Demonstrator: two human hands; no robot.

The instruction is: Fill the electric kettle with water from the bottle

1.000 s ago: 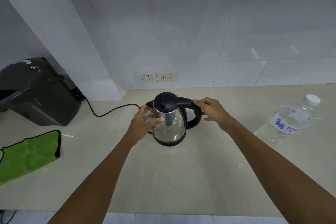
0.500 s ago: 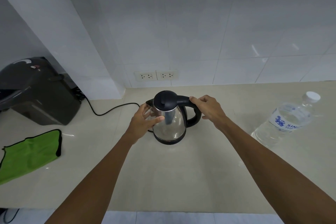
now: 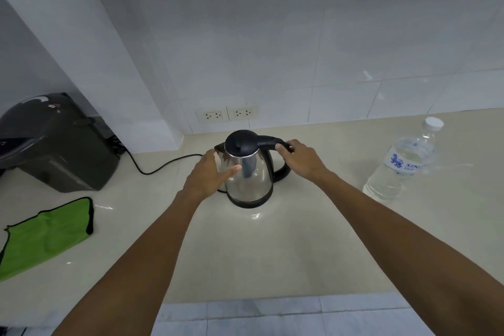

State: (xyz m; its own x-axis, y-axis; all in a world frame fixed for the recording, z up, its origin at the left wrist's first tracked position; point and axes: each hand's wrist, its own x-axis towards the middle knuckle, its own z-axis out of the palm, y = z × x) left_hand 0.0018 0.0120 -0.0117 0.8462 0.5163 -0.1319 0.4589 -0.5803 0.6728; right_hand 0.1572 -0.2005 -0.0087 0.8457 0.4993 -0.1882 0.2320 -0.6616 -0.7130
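Note:
A steel electric kettle [image 3: 252, 181] with a black lid, handle and base stands upright on the beige counter [image 3: 272, 254], lid closed. My left hand [image 3: 210, 176] wraps around the kettle's left side, thumb across the steel body. My right hand [image 3: 300, 157] grips the top of the black handle on the right. A clear water bottle [image 3: 401, 165] with a white cap and blue label stands capped at the right, apart from both hands.
A black appliance [image 3: 54, 144] sits at the back left, its cord [image 3: 163, 166] trailing toward the kettle. A green cloth [image 3: 43, 234] lies at the left. Two wall sockets [image 3: 227, 114] are behind the kettle. The counter's front edge runs below my forearms.
My right hand has slid a little forward along the top of the handle. The left hand stays on the kettle body; the view has tilted slightly.

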